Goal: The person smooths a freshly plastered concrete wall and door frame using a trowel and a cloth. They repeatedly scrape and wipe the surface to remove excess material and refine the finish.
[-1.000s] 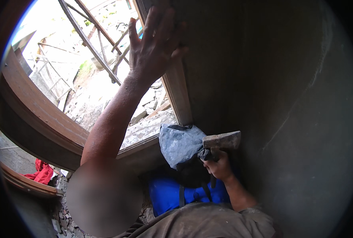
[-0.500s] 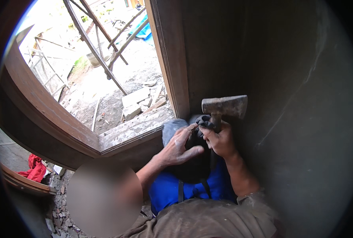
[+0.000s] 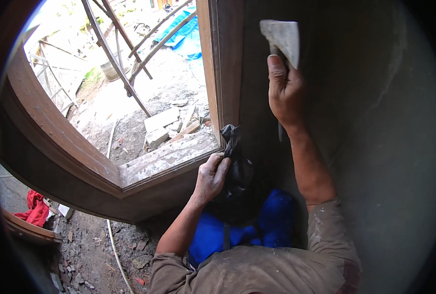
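right hand [image 3: 285,93]: now up high, gripping the trowel [image 3: 281,36] flat against the grey wall [image 3: 374,147]
left hand [image 3: 210,176]: dropped off the window frame [image 3: 223,73], now clutching the black bag [image 3: 235,164]
meaning: looks like plastering's on

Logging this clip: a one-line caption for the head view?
Right hand raises a grey flat-bladed trowel against the wall; left hand grips a black plastic bag beside the wooden window frame.
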Demonstrator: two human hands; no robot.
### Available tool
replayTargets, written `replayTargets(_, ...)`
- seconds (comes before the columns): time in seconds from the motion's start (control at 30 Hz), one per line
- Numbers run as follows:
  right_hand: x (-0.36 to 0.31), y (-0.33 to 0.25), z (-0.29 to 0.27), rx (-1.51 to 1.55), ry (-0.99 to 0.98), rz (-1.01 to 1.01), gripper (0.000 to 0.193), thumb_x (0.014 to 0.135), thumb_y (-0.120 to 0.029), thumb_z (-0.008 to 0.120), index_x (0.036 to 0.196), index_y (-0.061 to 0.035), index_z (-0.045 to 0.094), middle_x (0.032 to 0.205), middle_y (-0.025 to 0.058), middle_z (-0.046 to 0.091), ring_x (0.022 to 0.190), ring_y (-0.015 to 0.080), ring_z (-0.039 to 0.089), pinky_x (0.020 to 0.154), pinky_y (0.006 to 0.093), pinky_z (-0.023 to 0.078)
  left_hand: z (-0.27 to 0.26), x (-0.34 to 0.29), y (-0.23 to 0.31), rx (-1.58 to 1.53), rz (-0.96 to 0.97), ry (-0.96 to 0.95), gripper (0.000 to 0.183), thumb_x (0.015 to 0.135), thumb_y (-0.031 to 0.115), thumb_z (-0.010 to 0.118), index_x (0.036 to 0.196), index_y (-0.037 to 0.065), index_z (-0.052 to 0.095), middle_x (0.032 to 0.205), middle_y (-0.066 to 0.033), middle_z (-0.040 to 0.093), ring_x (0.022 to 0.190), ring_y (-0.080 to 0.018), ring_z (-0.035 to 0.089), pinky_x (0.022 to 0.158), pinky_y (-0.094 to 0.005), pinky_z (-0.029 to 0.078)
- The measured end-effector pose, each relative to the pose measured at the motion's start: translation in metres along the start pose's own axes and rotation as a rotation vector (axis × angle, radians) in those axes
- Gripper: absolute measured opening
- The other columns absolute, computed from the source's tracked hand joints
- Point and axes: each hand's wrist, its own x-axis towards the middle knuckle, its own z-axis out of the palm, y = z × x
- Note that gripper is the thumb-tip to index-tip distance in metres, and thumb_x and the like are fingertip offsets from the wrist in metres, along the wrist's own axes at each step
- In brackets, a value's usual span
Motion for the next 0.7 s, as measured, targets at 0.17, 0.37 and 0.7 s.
replayTargets(0.17,0.008,0.019,0.013,-0.207,-0.076,0.09,0.034,0.095,-0.03,0.056,0.105,0.0022,0.061,0.091,0.018,0.066,0.081,0.0373,0.065,0.068,0.0387,0.052,-0.007,-0.007,-0.023,-0.094,-0.016,0.088,0.015,0.094,0.011,0.056,0.097,-0.003,0.059,0.073,-0.0087,0.062,0.069,-0.0094,0.053,0.064,-0.0278,0.046)
replayTargets(0.37,-0.005,0.024,-0.001,0.029,-0.002,0.101,0.039,0.094,-0.036,0.056,0.103,0.0007,0.06,0.08,0.0182,0.065,0.074,0.0379,0.064,0.063,0.0388,0.052,-0.017,-0.015,-0.015,-0.068,-0.078,0.008,0.015,0.093,0.01,0.057,0.1,-0.003,0.06,0.077,-0.0085,0.064,0.072,-0.0093,0.056,0.067,-0.0267,0.047)
replayTargets(0.7,0.0,0.008,0.004,0.133,-0.118,0.194,0.037,0.091,-0.039,0.061,0.092,-0.0018,0.061,0.064,0.009,0.056,0.058,0.0201,0.058,0.056,0.0305,0.046,-0.012,-0.02,-0.014,-0.057,-0.013,-0.02,0.014,0.093,0.008,0.058,0.1,-0.003,0.06,0.077,-0.0074,0.064,0.075,-0.0073,0.056,0.068,-0.0262,0.048)
